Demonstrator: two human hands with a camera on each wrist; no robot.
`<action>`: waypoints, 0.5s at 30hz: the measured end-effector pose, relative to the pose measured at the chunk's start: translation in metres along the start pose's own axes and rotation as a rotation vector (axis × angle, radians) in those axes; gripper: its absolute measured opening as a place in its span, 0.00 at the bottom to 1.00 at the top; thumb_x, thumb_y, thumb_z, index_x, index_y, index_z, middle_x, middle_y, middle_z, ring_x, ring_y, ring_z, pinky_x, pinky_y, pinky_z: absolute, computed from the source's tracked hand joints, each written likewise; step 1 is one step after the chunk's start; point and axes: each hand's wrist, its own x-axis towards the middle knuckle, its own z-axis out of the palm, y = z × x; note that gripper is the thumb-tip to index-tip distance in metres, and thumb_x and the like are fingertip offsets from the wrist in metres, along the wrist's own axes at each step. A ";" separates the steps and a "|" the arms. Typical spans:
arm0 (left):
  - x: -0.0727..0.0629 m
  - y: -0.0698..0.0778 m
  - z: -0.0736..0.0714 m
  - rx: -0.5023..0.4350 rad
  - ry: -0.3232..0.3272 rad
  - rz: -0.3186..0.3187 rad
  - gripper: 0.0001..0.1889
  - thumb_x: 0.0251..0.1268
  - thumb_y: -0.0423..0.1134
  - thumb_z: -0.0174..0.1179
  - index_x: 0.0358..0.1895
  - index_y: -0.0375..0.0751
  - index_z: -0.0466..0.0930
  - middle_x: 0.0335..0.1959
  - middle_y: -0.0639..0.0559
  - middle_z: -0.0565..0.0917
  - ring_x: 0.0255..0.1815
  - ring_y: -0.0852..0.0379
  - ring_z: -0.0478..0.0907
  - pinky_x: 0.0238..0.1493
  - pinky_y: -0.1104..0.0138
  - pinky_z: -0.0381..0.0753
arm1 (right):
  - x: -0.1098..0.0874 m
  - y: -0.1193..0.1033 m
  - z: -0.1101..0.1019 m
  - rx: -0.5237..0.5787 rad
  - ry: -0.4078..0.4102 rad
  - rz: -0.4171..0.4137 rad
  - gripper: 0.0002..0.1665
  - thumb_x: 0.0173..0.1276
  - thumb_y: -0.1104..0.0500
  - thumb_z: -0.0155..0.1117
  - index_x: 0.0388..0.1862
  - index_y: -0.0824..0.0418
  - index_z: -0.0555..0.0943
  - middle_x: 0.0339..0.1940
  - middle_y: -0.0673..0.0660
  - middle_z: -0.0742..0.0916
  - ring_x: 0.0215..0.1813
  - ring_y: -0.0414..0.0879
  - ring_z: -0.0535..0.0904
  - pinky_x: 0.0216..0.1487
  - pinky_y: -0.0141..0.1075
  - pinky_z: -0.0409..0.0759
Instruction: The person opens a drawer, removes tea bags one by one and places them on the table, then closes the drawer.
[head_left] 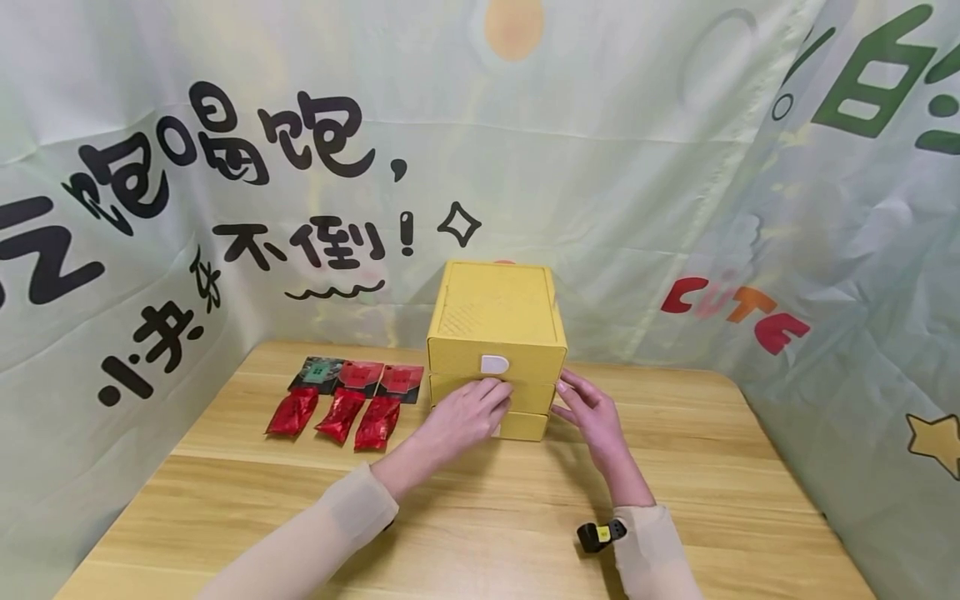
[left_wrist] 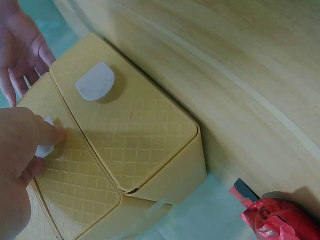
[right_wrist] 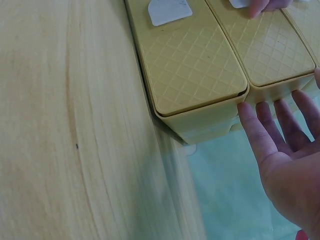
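A yellow drawer unit (head_left: 498,302) with three stacked drawers stands on the table, its waffle-patterned fronts facing me. My left hand (head_left: 467,414) is at the middle drawer and pinches its white handle (left_wrist: 45,150) between thumb and fingers. The bottom drawer's white handle (left_wrist: 96,81) shows beside that hand in the left wrist view. My right hand (head_left: 592,414) is at the unit's right side, its extended fingertips (right_wrist: 245,110) resting against the side wall near the front edge. The top drawer (head_left: 457,357) sits flush, with its own white handle (head_left: 494,364).
Three shiny red packets (head_left: 377,422) lie on the wooden table (head_left: 495,517) left of the unit. Behind them are flat printed cards, one dark green (head_left: 318,375) and two red (head_left: 401,382). Printed cloth (head_left: 600,208) encloses the table at the back and sides.
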 end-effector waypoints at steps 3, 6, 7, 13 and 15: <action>0.000 -0.001 0.000 -0.001 0.001 0.000 0.14 0.71 0.29 0.58 0.54 0.40 0.87 0.55 0.47 0.78 0.53 0.52 0.74 0.49 0.70 0.81 | 0.000 0.000 0.000 0.000 0.002 -0.005 0.31 0.81 0.55 0.61 0.74 0.72 0.71 0.76 0.66 0.73 0.58 0.33 0.81 0.63 0.48 0.82; -0.001 -0.001 0.001 -0.003 -0.005 0.005 0.14 0.71 0.30 0.58 0.54 0.41 0.87 0.56 0.48 0.79 0.53 0.52 0.75 0.49 0.70 0.81 | 0.000 0.001 0.001 0.003 0.008 -0.006 0.31 0.80 0.55 0.62 0.74 0.72 0.71 0.74 0.66 0.74 0.58 0.34 0.82 0.63 0.48 0.82; -0.001 -0.001 0.001 -0.002 -0.009 0.008 0.14 0.71 0.30 0.59 0.55 0.42 0.87 0.57 0.48 0.79 0.54 0.52 0.75 0.50 0.69 0.81 | 0.000 0.001 0.001 0.002 0.009 -0.005 0.31 0.80 0.55 0.62 0.74 0.72 0.71 0.74 0.67 0.75 0.57 0.35 0.82 0.63 0.48 0.82; -0.007 -0.002 -0.003 -0.010 -0.001 0.045 0.13 0.72 0.34 0.63 0.56 0.48 0.86 0.59 0.51 0.81 0.57 0.53 0.76 0.55 0.65 0.79 | 0.000 0.001 0.000 -0.002 0.012 0.004 0.32 0.79 0.54 0.63 0.74 0.71 0.72 0.73 0.67 0.76 0.57 0.36 0.82 0.62 0.47 0.83; -0.008 -0.002 -0.003 -0.006 0.013 0.071 0.13 0.74 0.35 0.59 0.56 0.49 0.86 0.59 0.51 0.81 0.57 0.53 0.77 0.54 0.65 0.78 | 0.000 0.001 0.000 -0.005 0.012 0.002 0.32 0.80 0.54 0.63 0.74 0.71 0.71 0.73 0.67 0.76 0.58 0.36 0.82 0.62 0.47 0.82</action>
